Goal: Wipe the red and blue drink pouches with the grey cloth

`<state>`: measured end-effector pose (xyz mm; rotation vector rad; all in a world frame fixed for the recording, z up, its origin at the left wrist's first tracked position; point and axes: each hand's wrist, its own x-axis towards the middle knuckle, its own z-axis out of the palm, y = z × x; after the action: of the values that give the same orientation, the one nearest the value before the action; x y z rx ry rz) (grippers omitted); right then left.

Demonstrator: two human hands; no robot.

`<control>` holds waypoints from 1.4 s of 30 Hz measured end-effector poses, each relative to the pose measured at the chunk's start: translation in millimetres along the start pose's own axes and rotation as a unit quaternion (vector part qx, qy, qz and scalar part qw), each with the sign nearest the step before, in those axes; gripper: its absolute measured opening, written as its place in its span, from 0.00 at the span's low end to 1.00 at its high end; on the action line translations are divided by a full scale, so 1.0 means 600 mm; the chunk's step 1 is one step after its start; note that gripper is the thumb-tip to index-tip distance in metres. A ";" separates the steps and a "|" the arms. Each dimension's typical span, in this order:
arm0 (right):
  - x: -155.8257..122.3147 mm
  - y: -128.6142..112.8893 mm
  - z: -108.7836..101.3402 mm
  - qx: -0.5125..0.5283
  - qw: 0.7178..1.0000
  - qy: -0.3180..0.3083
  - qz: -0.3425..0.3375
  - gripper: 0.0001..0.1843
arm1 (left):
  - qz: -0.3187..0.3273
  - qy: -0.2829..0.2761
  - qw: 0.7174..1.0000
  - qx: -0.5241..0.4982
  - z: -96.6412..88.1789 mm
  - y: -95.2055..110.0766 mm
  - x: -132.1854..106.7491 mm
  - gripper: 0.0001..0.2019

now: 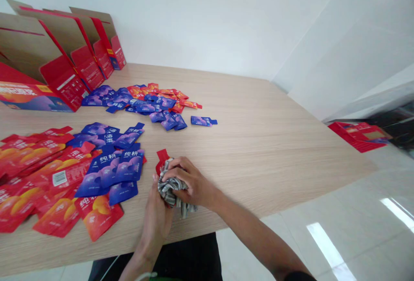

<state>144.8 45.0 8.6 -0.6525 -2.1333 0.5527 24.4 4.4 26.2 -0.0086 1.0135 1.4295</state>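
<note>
Near the tabletop's point(274, 143) front edge, left hand point(158, 214) and right hand point(190, 185) clamp a pouch bundle point(168, 191), apparently squaring it; moving it needs firm grip.

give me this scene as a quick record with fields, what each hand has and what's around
left hand: grips the bundle of pouches from below, near the table edge
right hand: closed over the same bundle from above
near left: red pouches and blue pouches, spread flat
farther back: mixed pouch pile
far left: open red cartons
floor, right: flat red cartons
</note>
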 end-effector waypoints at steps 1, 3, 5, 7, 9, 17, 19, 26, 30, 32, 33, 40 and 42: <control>-0.001 0.001 0.001 -0.002 1.000 -0.025 -0.013 0.09 | 0.009 -0.002 1.000 0.004 0.004 0.008 0.002 0.15; -0.002 0.002 0.002 -0.008 0.997 -0.070 -0.040 0.09 | 0.028 -0.031 0.999 0.017 0.006 0.022 0.007 0.18; -0.003 0.003 0.004 -0.014 0.993 -0.097 -0.070 0.10 | 0.047 -0.059 0.997 0.032 0.004 0.029 0.010 0.23; -0.004 0.004 0.006 -0.016 0.991 -0.092 -0.092 0.11 | 0.058 -0.071 0.995 0.043 0.002 0.031 0.010 0.25; -0.005 0.004 0.006 -0.014 0.994 -0.060 -0.094 0.11 | 0.053 -0.066 0.996 0.043 0.002 0.028 0.007 0.24; 0.002 -0.002 -0.006 0.009 0.995 0.097 0.031 0.11 | -0.006 -0.050 0.998 0.043 -0.017 -0.037 -0.015 0.17; 0.005 -0.003 -0.009 0.015 0.992 0.112 0.050 0.15 | -0.013 -0.074 0.997 0.037 -0.026 -0.053 -0.015 0.17; 0.005 -0.001 -0.009 0.047 0.998 0.029 0.013 0.12 | -0.001 -0.025 0.999 0.027 0.001 -0.013 -0.003 0.16; 0.000 0.001 -0.005 0.026 0.997 -0.062 -0.046 0.10 | 0.010 -0.005 1.000 0.023 0.024 0.033 0.000 0.18; -0.002 0.001 -0.002 0.006 0.995 -0.084 -0.050 0.09 | 0.022 -0.014 0.999 0.020 0.024 0.038 0.001 0.18; -0.002 0.001 -0.002 0.000 0.996 -0.081 -0.045 0.09 | 0.026 -0.015 0.999 0.020 0.021 0.036 0.001 0.18; 0.006 -0.001 -0.017 0.016 0.995 0.090 0.037 0.11 | -0.025 -0.093 0.995 0.002 -0.020 -0.041 -0.001 0.17; 0.010 -0.003 -0.022 0.015 0.991 0.121 0.062 0.14 | -0.044 -0.140 0.989 -0.002 -0.027 -0.057 -0.002 0.18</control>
<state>152.0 49.5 20.7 -0.7962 -1.8636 0.5425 43.3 -12.8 -1.8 0.1392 0.7685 1.3092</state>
